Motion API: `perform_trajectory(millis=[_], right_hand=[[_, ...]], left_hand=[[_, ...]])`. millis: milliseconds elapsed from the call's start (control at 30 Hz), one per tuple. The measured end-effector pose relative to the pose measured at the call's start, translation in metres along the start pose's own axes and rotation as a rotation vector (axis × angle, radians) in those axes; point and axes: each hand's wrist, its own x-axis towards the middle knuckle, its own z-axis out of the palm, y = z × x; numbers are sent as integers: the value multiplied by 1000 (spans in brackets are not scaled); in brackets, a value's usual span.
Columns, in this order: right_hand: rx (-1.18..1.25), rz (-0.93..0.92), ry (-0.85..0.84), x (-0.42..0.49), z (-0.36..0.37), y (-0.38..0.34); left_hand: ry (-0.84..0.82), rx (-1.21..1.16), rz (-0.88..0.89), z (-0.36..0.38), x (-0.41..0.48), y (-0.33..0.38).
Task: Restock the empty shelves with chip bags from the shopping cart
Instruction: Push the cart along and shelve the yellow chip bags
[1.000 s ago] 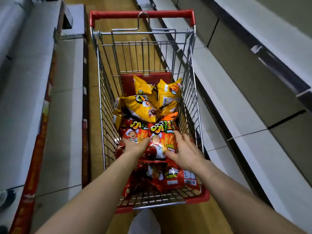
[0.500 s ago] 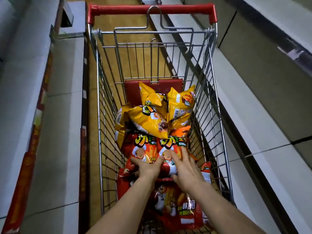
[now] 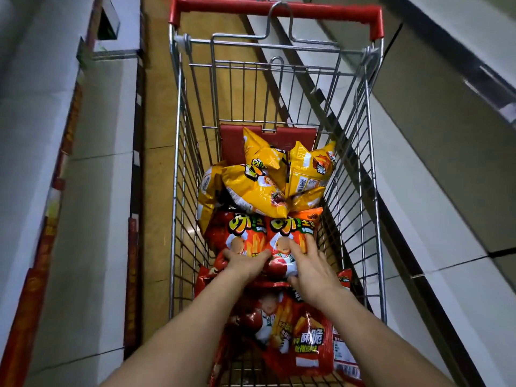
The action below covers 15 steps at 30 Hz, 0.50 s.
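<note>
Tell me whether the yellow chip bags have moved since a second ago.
No. The yellow chip bags lie as before against the red flap at the shopping cart's far end; only the camera has come closer.

The cart's near end runs off the bottom edge, the left hand's fingertips hide behind the left red bag, and the right hand's thumb tip under the right red bag.

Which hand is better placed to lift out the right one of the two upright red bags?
Right, probably. The right hand holds the right red bag, fingers across its front, thumb at its lower edge. The left hand grips the left red bag beside it.
</note>
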Motion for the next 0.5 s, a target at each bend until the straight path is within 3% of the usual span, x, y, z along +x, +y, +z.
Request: perform_trajectory(millis=[100, 200, 300, 400, 500], right_hand=[[-22, 12, -4, 9, -8, -4], [-82, 34, -53, 19, -14, -6], [-189, 32, -145, 30, -28, -4], [-186, 4, -206, 46, -55, -1], [-86, -61, 19, 71, -80, -4]], left_hand=[[-30, 393, 89, -29, -1, 25], [121, 472, 192, -43, 12, 60], [222, 176, 300, -32, 30, 93], [116, -207, 234, -14, 48, 126], [74, -360, 166, -3, 76, 145]])
